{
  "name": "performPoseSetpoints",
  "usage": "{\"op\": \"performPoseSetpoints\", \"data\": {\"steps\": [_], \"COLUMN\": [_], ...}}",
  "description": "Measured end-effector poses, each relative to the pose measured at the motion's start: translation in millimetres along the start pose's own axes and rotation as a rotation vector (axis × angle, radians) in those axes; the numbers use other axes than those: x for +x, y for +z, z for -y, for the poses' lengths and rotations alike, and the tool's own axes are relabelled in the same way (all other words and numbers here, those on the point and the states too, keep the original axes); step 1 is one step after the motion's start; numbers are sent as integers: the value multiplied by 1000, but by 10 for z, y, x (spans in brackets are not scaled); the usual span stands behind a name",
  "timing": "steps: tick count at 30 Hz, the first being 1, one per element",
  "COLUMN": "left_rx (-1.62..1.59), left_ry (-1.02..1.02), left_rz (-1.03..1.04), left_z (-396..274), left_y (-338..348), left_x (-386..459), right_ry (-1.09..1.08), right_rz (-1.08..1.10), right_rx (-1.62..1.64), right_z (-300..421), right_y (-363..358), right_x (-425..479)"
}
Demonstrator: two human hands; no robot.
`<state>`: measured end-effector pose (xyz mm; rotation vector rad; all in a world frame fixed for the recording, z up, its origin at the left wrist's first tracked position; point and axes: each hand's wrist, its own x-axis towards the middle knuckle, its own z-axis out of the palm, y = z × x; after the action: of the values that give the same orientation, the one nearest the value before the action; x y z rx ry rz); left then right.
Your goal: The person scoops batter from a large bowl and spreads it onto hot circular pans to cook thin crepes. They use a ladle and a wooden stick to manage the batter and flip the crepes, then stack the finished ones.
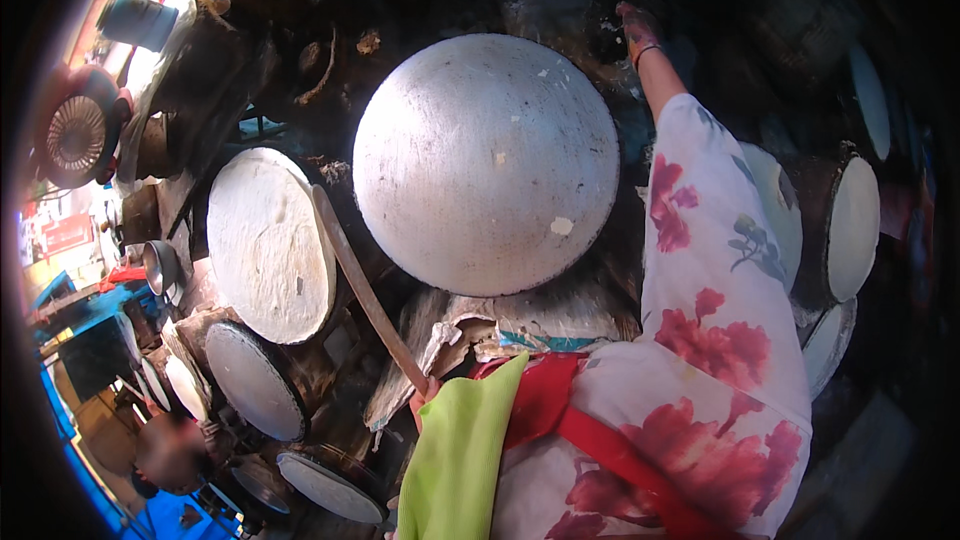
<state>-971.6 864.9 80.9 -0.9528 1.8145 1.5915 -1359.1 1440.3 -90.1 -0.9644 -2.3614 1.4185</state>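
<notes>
Before me lies a large, round, domed metal griddle (486,165) with a pale, spotted surface. My left hand (424,399), partly hidden by a lime-green cloth (461,457), grips the lower end of a long flat wooden stick (367,289). The stick's far tip touches the edge of a round disc coated with cream-coloured batter or paste (270,247), left of the griddle. My right arm reaches away past the griddle's right side, and my right hand (639,28) is over a dark, shadowed area. What its fingers touch cannot be made out.
Several round pale-faced discs stand tilted at lower left, one dark-rimmed (256,381); others are at right (853,229). A metal bowl (160,268) and a fan-like round device (77,131) are at left. Torn sacking (540,322) lies between me and the griddle. Another person (171,450) is at lower left.
</notes>
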Motion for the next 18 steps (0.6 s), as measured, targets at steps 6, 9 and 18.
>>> {"op": "performPoseSetpoints", "data": {"steps": [6, 9, 18], "left_rx": [-39, -46, -180], "left_ry": [147, 198, 290], "left_rz": [108, 140, 104], "left_z": [-53, -86, -137], "left_y": [-132, -212, -416], "left_x": [159, 240, 171], "right_ry": [-496, -542, -1104], "right_rz": [2, 46, 353], "right_rx": [-514, -744, -727], "right_z": [1171, 1408, 1745], "right_y": [-342, 67, 548], "right_x": [-1283, -1951, -4241]}}
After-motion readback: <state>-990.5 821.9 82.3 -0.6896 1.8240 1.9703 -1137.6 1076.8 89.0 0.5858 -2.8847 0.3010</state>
